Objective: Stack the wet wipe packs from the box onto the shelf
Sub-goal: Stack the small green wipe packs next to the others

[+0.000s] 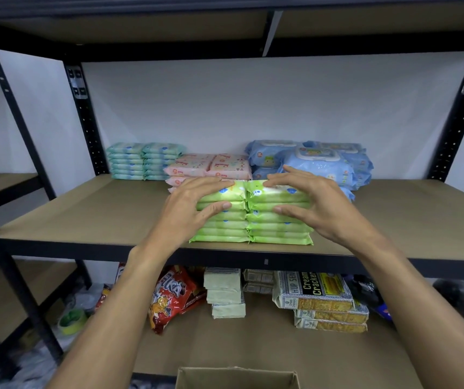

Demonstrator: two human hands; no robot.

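Note:
Two side-by-side stacks of green wet wipe packs [249, 230] stand near the front edge of the middle shelf [84, 214]. My left hand [194, 203] rests on the left stack, fingers spread over the top pack and thumb against its front. On the right stack lies my right hand [312, 204] in the same way, fingers on top, thumb on the front. Neither hand lifts a pack. The open cardboard box [236, 377] shows only its top rim at the bottom of the view; its inside is hidden.
Behind the green stacks are teal packs [143, 161], pink packs [211, 165] and blue lidded packs [318, 161]. The lower shelf holds red snack bags [172, 296], pale green packets [225, 293] and cream cracker packs [315, 293]. Black uprights [84, 119] flank the bay.

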